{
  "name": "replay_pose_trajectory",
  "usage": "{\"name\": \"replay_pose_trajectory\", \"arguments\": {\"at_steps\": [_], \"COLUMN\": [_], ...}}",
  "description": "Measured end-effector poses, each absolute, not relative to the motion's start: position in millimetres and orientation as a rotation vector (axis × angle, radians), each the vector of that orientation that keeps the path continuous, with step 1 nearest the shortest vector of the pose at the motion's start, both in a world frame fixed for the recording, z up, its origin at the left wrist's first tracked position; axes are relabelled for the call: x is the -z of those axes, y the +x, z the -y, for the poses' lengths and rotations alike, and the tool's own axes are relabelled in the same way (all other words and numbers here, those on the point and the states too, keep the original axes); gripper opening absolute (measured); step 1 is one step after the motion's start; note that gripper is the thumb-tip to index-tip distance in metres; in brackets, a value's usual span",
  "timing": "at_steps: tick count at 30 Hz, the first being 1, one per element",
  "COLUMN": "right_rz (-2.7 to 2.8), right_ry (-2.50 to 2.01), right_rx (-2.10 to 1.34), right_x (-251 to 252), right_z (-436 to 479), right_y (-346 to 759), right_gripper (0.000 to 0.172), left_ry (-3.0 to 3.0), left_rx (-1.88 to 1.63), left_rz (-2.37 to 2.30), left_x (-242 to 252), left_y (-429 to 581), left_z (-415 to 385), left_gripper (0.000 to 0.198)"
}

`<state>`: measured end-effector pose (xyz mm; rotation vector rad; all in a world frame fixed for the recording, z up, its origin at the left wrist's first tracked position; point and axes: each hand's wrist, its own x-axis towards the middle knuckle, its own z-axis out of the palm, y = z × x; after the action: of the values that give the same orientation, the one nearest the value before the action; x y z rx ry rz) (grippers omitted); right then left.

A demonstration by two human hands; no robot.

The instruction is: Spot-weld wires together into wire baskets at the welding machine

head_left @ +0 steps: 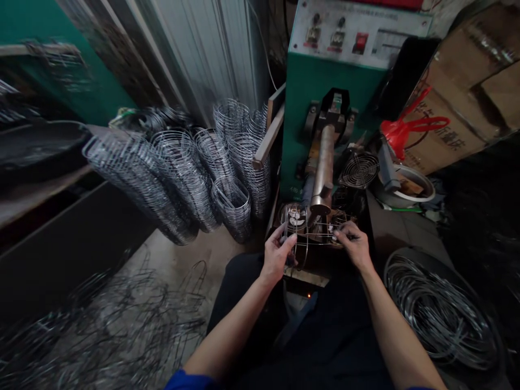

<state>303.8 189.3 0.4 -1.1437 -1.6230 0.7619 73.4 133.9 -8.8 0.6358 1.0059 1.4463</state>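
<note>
Between my two hands is a thin bent wire frame (301,244), just below the round metal arm (324,168) of a green machine (294,119). My left hand (279,252) is closed on the frame's left side, thumb and fingers pinched together. At its right end, my right hand (352,244) pinches the long wires, fingertips drawn together. Some of the frame's far side is hard to make out against the dark, cluttered machine base. Behind the left hand sits a round dish (296,214) with pale pieces in it.
Tall stacks of wire loops (182,179) stand to the left. Loose bent wires (134,309) cover the floor at lower left. A tub of coiled wire (441,309) is at right, below a pale bowl (426,189). A wooden bar (268,138) juts out beside the machine.
</note>
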Motion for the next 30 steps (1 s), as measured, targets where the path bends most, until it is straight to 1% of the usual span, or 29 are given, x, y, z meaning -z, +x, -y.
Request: {"name": "replay_pose_trajectory", "arguments": {"at_steps": [8, 15, 24, 26, 29, 30], "right_rz": [1.621, 1.598, 1.579, 1.594, 1.547, 1.517], "right_ry": [-1.160, -1.127, -1.124, -1.112, -1.124, -1.146], "right_rx": [-0.760, -0.771, -0.720, -0.708, -0.700, -0.698], "right_x": [-2, -1, 4, 1, 1, 3], "right_z": [-203, -211, -213, -207, -183, -171], "right_y": [305, 306, 308, 309, 314, 317], "right_gripper": [0.051, 0.049, 0.047, 0.044, 0.030, 0.029], "left_ry": [0.630, 0.615, 0.644, 0.642, 0.599, 0.565], "left_rx": [-1.453, -1.459, -1.456, -1.451, -1.436, -1.425], "left_rz": [-0.983, -0.990, -1.001, -0.998, -0.984, -0.977], "left_x": [11, 10, 12, 10, 3, 2], "left_y": [75, 76, 76, 76, 80, 82], "left_z": [-147, -154, -159, -158, -144, -133], "left_gripper": [0.075, 0.079, 0.077, 0.073, 0.066, 0.063]}}
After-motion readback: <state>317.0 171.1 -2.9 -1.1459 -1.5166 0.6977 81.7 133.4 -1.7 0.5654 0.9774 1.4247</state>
